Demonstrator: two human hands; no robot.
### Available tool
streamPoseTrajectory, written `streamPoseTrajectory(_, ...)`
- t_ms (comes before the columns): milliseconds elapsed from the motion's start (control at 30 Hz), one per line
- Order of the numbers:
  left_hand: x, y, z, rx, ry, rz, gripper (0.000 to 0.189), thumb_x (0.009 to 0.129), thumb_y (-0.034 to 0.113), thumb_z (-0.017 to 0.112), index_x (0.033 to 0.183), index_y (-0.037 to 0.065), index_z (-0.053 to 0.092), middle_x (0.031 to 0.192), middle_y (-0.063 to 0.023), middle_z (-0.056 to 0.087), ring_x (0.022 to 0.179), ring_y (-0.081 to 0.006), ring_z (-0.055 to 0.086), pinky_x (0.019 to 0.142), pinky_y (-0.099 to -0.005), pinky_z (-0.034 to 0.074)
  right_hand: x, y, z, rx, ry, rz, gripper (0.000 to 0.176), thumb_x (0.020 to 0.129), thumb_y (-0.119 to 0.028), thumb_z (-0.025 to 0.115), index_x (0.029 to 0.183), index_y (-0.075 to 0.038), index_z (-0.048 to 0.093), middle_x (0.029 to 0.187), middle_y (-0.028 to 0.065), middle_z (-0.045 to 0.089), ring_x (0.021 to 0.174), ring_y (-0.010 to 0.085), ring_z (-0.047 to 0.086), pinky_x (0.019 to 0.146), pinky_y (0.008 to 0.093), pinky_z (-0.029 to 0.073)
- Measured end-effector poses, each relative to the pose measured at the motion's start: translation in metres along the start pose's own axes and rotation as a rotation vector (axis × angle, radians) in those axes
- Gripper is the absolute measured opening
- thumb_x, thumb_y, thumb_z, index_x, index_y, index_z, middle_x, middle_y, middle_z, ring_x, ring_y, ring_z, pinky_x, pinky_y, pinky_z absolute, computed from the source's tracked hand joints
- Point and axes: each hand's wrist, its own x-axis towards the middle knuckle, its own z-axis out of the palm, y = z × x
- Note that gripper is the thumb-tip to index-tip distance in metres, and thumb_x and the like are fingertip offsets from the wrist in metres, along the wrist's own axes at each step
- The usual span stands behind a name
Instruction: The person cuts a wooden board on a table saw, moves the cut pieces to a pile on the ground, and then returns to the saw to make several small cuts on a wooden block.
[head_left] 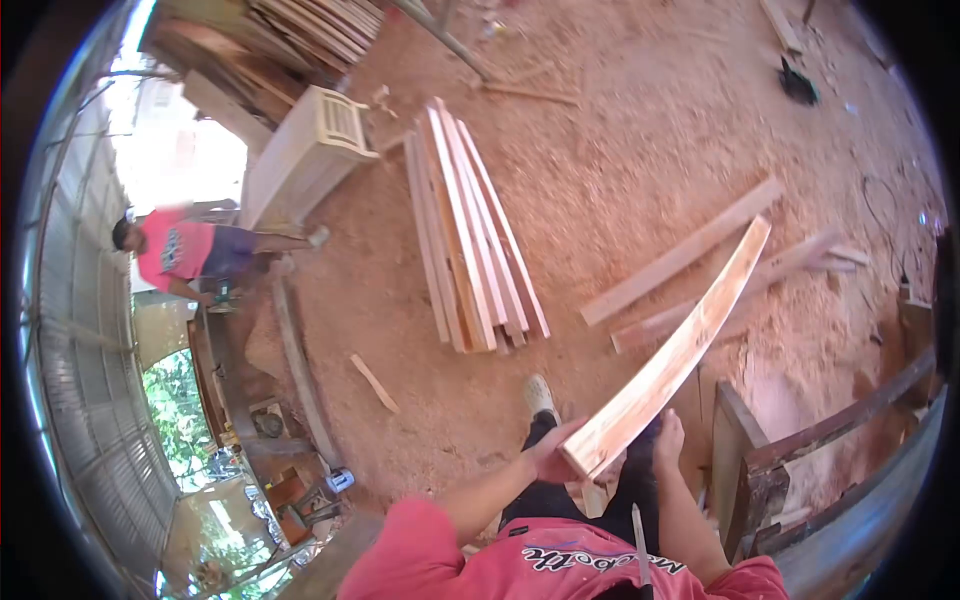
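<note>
A long pale wooden plank (672, 362) slants up and away to the right in front of my body, looking bowed in this wide view. My left hand (552, 456) is closed around its near end, with the fingers partly hidden by the wood. Against the plank's right edge, farther along, my right hand (668, 442) is closed, its fingers partly behind the board. A thin pointed grey stick (640, 545) stands up in front of my pink shirt.
Several long boards (470, 230) lie stacked on the dusty ground ahead. More planks (685, 250) rest beyond the held one. A wooden frame (745, 450) is close at my right. On the left, a person in a pink shirt (180, 245) stands near a pale wooden cabinet (300, 165).
</note>
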Motion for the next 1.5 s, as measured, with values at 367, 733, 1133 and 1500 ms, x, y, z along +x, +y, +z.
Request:
streamPoseTrajectory(367, -0.235, -0.109, 0.029, 1.191, 0.786, -0.087, 0.08, 0.089, 0.073, 0.049, 0.131, 0.007, 0.061, 0.097, -0.0147, 0.07, 0.086, -0.0244, 0.068, 0.062, -0.0383, 0.054, -0.004, -0.115, 0.071, 0.107, -0.474, 0.547, 0.059, 0.087, -0.043, 0.07, 0.133, -0.013, 0.048, 0.111, 0.0201, 0.061, 0.091, 0.0368, 0.065, 0.068, 0.0558, 0.055)
streamPoseTrajectory(733, -0.307, -0.153, 0.017, 1.976, 1.003, 0.232, 0.058, 0.072, 0.049, 0.073, 0.099, -0.003, 0.072, 0.095, -0.0254, 0.07, 0.093, -0.0338, 0.069, 0.082, -0.0435, 0.054, -0.081, -0.061, 0.122, 0.364, -0.413, 0.503, 0.053, 0.087, -0.006, 0.064, 0.135, 0.001, 0.043, 0.124, 0.0214, 0.055, 0.112, 0.0394, 0.059, 0.087, 0.056, 0.055)
streamPoseTrajectory(1133, -0.361, -0.003, 0.025, 1.868, 0.587, 0.539, 0.096, 0.045, 0.027, 0.1, 0.128, 0.005, 0.059, 0.123, -0.0109, 0.062, 0.114, -0.0261, 0.06, 0.104, -0.0382, 0.047, -0.189, -0.171, 0.026, 1.025, -0.137, -0.353, 0.035, 0.095, -0.011, 0.058, 0.128, 0.0, 0.055, 0.118, 0.0112, 0.064, 0.108, 0.0229, 0.062, 0.097, 0.0399, 0.052)
streamPoseTrajectory(1500, -0.222, 0.026, 0.089, 1.708, -0.292, 0.413, 0.076, 0.069, 0.004, 0.079, 0.14, 0.001, 0.049, 0.128, -0.0047, 0.059, 0.121, -0.015, 0.053, 0.102, -0.0315, 0.045, -0.36, -0.208, -0.166, 1.163, 0.057, -1.124, 0.051, 0.093, -0.013, 0.058, 0.14, 0.003, 0.045, 0.135, 0.0149, 0.058, 0.126, 0.0307, 0.054, 0.107, 0.0467, 0.043)
